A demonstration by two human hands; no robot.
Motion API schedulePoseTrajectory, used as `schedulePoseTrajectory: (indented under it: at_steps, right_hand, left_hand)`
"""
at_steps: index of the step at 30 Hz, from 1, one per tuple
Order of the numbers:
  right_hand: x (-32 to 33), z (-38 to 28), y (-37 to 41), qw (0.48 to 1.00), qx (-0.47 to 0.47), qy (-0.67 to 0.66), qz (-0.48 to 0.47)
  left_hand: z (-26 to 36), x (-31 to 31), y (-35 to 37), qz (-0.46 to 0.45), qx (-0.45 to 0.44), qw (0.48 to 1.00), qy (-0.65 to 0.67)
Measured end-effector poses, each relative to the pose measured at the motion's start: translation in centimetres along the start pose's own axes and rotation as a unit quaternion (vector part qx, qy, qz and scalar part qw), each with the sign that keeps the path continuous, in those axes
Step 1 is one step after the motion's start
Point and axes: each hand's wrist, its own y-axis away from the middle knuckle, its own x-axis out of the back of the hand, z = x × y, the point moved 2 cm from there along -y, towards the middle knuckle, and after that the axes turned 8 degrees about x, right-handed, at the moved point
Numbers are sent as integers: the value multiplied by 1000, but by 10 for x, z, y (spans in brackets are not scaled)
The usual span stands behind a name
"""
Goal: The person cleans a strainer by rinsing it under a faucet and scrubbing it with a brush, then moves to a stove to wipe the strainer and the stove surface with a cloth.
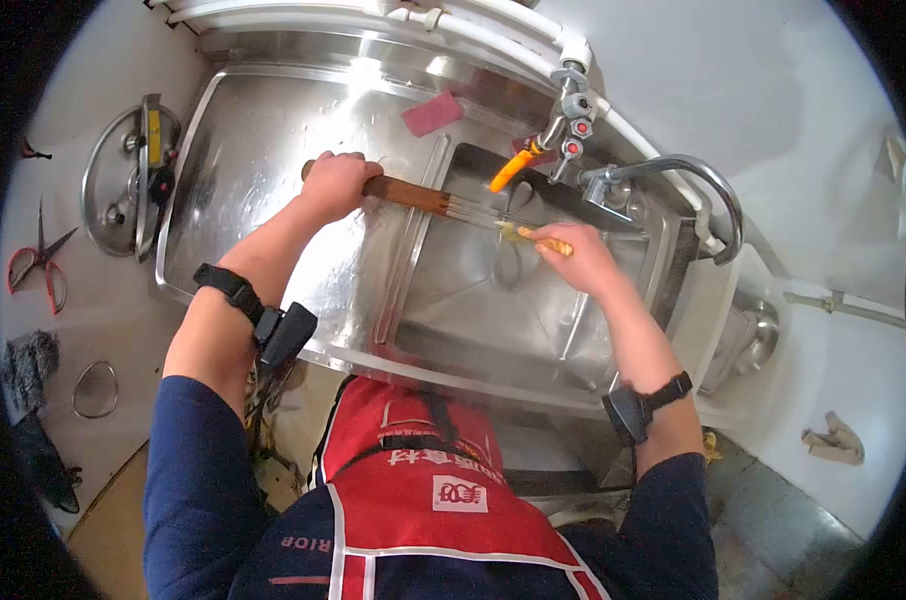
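Observation:
My left hand [341, 186] is wrapped round the long wooden handle of a metal-pronged tool [409, 193]. Thin metal rods run from that handle toward the right, over the sink basin [463, 310]; their far end is hard to make out. In my right hand [585, 258] is a small brush [552, 244] with a yellowish handle, gripped by the fingers. Its pale tip meets or nearly meets the metal rods. Both hands are above the steel sink, the left over the drainboard [273, 170] and the right over the basin.
An orange-tipped tap [514, 170] and a curved chrome faucet [708, 175] stand at the back. A pink cloth [432, 114] lies on the drainboard. Pot lids [123, 185] lean at the left; red-handled scissors [39, 260] hang on the wall. A white tub [708, 330] sits right.

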Motion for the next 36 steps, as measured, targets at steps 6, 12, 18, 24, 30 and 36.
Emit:
schedulePoseTrajectory:
  at_steps: [6, 12, 18, 24, 30, 36]
  right_hand:
    - [-12, -33, -33, 991, 58, -67, 100]
    - [10, 8, 12, 996, -77, 52, 7]
    - [-12, -50, -20, 992, 4, -87, 91]
    - [-5, -15, 4, 996, -25, -25, 76]
    - [-8, -51, -11, 987, 14, -79, 142]
    - [-8, -15, 16, 996, -15, 1, 91]
  left_hand:
    - [15, 4, -27, 37, -38, 999, 3]
    - [-1, -5, -23, 2, -32, 999, 29]
    - [-16, 15, -17, -54, -42, 997, 33]
    - [-5, 35, -20, -15, -68, 998, 3]
    - [6, 34, -17, -19, -69, 997, 28]
    - [-5, 28, 16, -61, -21, 996, 53]
